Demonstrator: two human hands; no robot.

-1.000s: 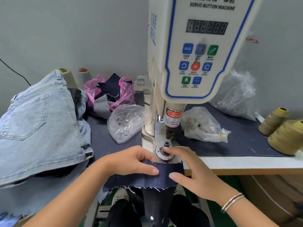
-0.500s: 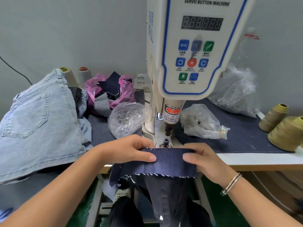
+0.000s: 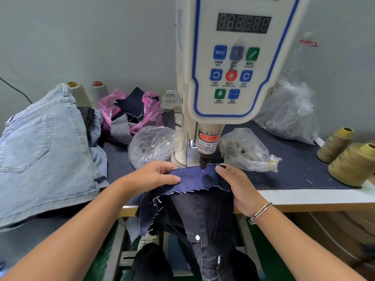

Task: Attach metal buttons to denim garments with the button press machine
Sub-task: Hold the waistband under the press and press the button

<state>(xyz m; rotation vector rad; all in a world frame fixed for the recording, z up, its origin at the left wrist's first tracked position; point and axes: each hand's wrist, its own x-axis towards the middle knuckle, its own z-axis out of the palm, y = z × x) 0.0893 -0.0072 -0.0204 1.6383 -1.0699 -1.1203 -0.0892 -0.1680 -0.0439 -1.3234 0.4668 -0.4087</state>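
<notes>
A dark navy denim piece (image 3: 194, 179) with frayed white-stitched edges lies under the press head (image 3: 203, 163) of the white servo button machine (image 3: 229, 63). A red laser dot shows on the cloth just below the press head. My left hand (image 3: 154, 175) pinches the cloth's left edge, thumb on top. My right hand (image 3: 237, 185) holds the right edge, its fingers curled over the cloth. The lower die is hidden beneath the fabric. The rest of the dark garment (image 3: 203, 230) hangs off the table front, a white button on it.
Light blue jeans (image 3: 40, 151) are piled at left. Two clear bags of metal parts (image 3: 152, 145) (image 3: 243, 151) flank the machine; a larger bag (image 3: 288, 114) sits behind right. A pink bag of scraps (image 3: 132, 112) and thread cones (image 3: 351, 163) stand on the table.
Both hands slid the dark denim forward over the lower die, which it now covers. The red laser dot now falls on the cloth.
</notes>
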